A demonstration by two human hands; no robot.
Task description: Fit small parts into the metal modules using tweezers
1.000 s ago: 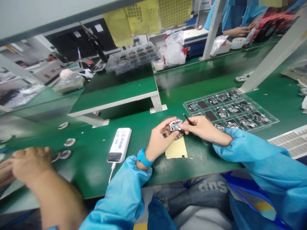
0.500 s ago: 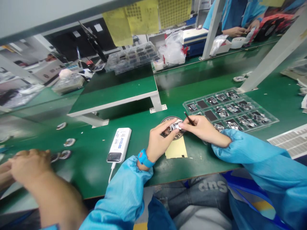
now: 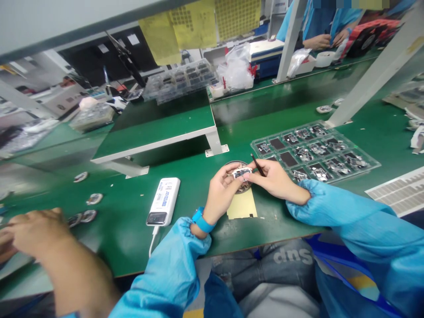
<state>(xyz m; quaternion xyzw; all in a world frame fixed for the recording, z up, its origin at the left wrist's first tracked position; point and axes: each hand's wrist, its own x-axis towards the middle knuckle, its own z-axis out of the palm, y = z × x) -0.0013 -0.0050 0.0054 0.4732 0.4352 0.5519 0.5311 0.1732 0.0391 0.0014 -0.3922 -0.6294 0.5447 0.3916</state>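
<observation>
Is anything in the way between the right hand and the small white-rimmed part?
Nothing visible: the right hand is right at the small white-rimmed part, held in the left hand. The thin dark tool sticks up beside the part, not across it.

Power bank (image 3: 168,198) left of hands (image 3: 220,192), tray (image 3: 372,161) right.

Small device (image 3: 242,172) partly behind fingers (image 3: 228,168)
</observation>
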